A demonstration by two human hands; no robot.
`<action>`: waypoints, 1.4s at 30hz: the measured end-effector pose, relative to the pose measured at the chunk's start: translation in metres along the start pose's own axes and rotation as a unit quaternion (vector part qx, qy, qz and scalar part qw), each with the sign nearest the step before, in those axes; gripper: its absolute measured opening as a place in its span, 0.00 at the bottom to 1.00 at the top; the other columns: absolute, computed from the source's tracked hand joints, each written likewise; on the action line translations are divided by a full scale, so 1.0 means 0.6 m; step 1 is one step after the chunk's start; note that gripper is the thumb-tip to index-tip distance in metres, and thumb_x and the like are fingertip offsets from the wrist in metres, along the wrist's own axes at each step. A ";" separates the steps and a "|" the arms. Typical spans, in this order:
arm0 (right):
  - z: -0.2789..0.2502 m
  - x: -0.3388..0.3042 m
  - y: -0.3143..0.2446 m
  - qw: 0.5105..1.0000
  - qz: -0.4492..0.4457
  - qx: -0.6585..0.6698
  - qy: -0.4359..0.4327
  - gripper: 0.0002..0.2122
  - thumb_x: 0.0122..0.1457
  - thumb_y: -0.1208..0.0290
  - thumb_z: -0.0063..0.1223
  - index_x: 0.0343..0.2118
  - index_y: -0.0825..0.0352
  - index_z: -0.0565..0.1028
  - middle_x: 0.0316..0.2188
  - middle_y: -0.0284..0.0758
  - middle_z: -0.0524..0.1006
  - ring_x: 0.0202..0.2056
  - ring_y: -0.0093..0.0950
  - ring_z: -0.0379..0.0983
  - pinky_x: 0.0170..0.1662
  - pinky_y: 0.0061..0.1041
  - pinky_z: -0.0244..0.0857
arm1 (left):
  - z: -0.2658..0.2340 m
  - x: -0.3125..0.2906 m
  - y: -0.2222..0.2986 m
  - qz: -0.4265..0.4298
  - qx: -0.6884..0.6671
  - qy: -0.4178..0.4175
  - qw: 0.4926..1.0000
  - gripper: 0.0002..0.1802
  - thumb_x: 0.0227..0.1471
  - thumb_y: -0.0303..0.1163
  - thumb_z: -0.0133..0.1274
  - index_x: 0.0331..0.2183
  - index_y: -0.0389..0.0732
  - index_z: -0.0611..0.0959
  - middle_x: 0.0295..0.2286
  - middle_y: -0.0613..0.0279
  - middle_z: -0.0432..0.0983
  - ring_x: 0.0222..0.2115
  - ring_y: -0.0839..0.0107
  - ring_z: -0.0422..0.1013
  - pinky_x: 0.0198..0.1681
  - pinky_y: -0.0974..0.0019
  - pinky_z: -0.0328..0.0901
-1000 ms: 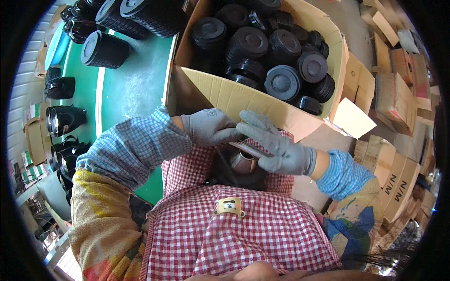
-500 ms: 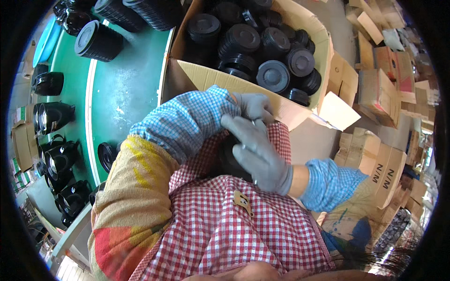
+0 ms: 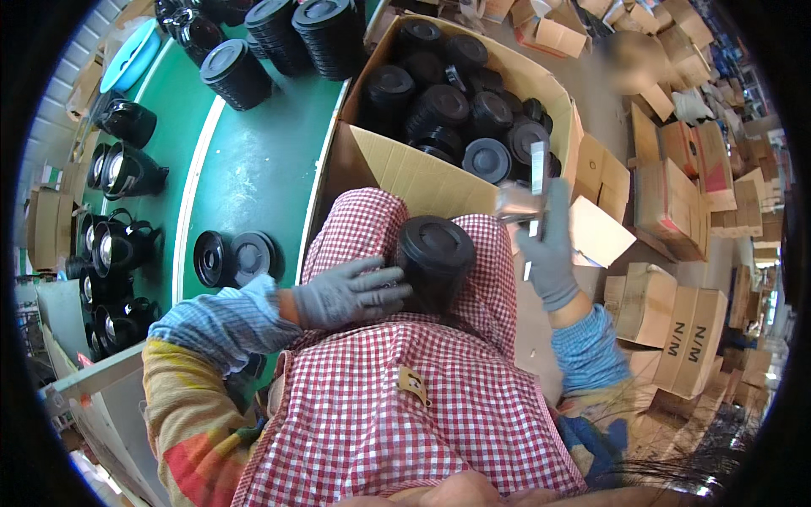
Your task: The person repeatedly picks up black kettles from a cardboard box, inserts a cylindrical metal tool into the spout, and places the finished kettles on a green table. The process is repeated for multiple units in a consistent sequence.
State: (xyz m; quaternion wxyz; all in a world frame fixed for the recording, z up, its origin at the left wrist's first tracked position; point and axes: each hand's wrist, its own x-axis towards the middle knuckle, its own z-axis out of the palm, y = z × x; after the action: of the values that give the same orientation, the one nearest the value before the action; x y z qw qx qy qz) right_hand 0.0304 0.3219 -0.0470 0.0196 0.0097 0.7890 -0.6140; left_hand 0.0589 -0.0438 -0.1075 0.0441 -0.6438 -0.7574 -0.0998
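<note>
Between the knees point(image 3: 365, 221), the black lid stack point(image 3: 435, 249) looks light but slick, best held round its sides, left hand point(image 3: 348, 296) spread open beside it, right hand point(image 3: 551, 258) gripping a blurred tool point(image 3: 517, 203).

This looks like a workshop or small factory where goods are handled in bulk. Stacks of matching black lids point(image 3: 325, 40) and rows of black pots point(image 3: 128, 171) stand on a long green table point(image 3: 283, 144). A big cardboard box point(image 3: 405, 167) is filled with more lids point(image 3: 443, 108), another lid stack point(image 3: 435, 249) sits on the worker's lap, and brown cartons point(image 3: 676, 207) crowd the floor. The worker wears grey gloves point(image 3: 345, 296), sleeve covers point(image 3: 221, 328) and a checked apron point(image 3: 355, 422).
</note>
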 end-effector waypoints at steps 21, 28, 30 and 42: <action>0.077 0.006 0.161 0.958 0.198 0.188 0.092 0.30 0.48 0.87 0.54 0.57 0.60 0.69 0.38 0.33 0.78 0.27 0.25 0.76 0.23 0.21 0.72 | -0.165 -0.442 -0.433 -0.511 -0.353 0.713 0.327 0.23 0.61 0.41 0.59 0.51 0.36 0.74 0.37 0.63 0.70 0.31 0.71 0.73 0.33 0.67 0.72; 0.141 0.075 0.107 0.957 0.240 0.108 0.126 0.31 0.50 0.85 0.56 0.60 0.62 0.67 0.37 0.33 0.78 0.24 0.24 0.75 0.23 0.21 0.73 | -0.111 -0.625 -0.818 -0.709 -0.052 0.655 0.257 0.27 0.54 0.48 0.64 0.44 0.35 0.80 0.34 0.53 0.80 0.35 0.61 0.75 0.44 0.57 0.69; 0.160 0.098 0.097 0.955 0.245 0.098 0.133 0.31 0.50 0.84 0.56 0.60 0.62 0.67 0.37 0.33 0.78 0.24 0.24 0.75 0.24 0.21 0.73 | -0.098 -0.633 -0.856 -0.702 -0.090 0.661 0.247 0.26 0.54 0.45 0.64 0.47 0.37 0.79 0.35 0.52 0.79 0.36 0.62 0.77 0.40 0.59 0.71; 0.206 0.134 0.087 0.948 0.255 0.103 0.161 0.30 0.51 0.82 0.59 0.60 0.64 0.67 0.37 0.34 0.78 0.24 0.24 0.75 0.25 0.21 0.73 | -0.310 -0.709 -0.726 -0.789 0.340 -0.188 0.475 0.26 0.60 0.38 0.42 0.59 0.49 0.75 0.65 0.57 0.60 0.68 0.55 0.49 0.71 0.45 0.34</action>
State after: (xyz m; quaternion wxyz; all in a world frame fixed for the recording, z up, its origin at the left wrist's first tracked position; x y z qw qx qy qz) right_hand -0.0455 0.2142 -0.1310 0.0477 0.3114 0.6851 -0.6568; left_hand -0.3099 -0.5593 -0.0505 0.0185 0.2882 -0.9104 0.2963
